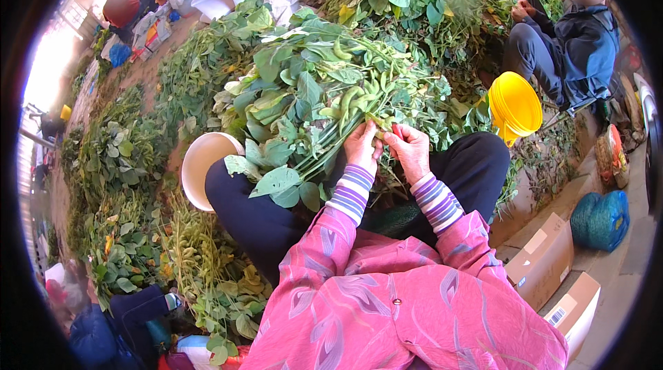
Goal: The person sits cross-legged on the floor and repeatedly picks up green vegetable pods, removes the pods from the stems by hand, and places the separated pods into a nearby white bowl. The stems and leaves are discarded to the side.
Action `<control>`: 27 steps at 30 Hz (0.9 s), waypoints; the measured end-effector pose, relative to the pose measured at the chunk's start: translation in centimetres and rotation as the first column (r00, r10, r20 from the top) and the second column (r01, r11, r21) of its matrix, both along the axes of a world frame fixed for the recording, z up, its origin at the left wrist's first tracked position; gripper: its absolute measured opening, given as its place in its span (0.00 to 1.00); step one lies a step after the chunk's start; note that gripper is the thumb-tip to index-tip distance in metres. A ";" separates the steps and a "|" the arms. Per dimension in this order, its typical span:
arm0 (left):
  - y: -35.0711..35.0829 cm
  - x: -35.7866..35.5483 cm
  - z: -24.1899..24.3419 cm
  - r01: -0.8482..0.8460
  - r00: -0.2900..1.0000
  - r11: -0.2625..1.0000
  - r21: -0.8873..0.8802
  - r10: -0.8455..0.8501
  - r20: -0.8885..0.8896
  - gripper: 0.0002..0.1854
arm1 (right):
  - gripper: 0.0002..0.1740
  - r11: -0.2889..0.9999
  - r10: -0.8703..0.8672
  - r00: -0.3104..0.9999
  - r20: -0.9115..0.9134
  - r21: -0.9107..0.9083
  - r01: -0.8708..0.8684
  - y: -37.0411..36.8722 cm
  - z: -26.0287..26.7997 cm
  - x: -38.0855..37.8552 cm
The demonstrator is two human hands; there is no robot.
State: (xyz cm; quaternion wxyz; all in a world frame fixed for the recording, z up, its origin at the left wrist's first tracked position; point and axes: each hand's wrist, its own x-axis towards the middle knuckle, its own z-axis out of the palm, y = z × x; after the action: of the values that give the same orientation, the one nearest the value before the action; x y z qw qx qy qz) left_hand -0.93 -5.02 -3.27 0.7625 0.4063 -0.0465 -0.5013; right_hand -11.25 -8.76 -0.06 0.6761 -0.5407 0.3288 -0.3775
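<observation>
My left hand (361, 146) grips the stems of a soybean plant (321, 155) that lies across my lap. Close beside it, my right hand (410, 151) pinches at a green pod (382, 122) between the two hands; its exact hold is partly hidden by the fingers. Something red shows at the right fingertips. Plump green pods (355, 98) cluster on the stems just beyond my left hand. Broad leaves (277, 181) from the bundle droop over my left thigh.
A white bucket (199, 173) stands by my left knee, a yellow bucket (518, 105) beyond my right knee. Heaped plants (399, 2) surround me. A person (580, 54) sits at the far right. Cardboard boxes (541, 261) and a blue twine roll (601, 221) lie at right.
</observation>
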 end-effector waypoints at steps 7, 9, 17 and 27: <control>0.4 0.3 0.6 0.068 0.997 0.997 -0.020 -0.069 -0.031 0.12 | 0.04 0.964 0.037 0.997 -0.067 -0.260 -0.053 -1.1 -2.6 0.8; 0.6 0.6 0.1 0.080 0.996 0.996 -0.043 -0.081 -0.040 0.13 | 0.09 0.982 0.073 0.996 -0.052 -0.171 -0.081 -1.0 -3.0 1.3; 0.9 0.5 0.8 0.056 0.994 0.998 -0.012 -0.057 -0.092 0.13 | 0.05 0.998 0.014 0.996 -0.084 -0.060 -0.019 0.4 -1.3 2.8; 0.5 0.9 -0.3 0.094 0.995 0.993 -0.075 -0.095 -0.018 0.05 | 0.15 0.964 -0.246 0.969 0.027 -0.095 0.248 0.5 -2.6 2.9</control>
State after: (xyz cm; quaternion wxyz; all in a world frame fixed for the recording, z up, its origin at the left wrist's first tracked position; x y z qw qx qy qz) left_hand -0.07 -4.53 -3.56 0.7529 0.3700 -0.0761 -0.5390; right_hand -8.37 -8.26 -2.64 0.5989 -0.5251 0.3695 -0.4786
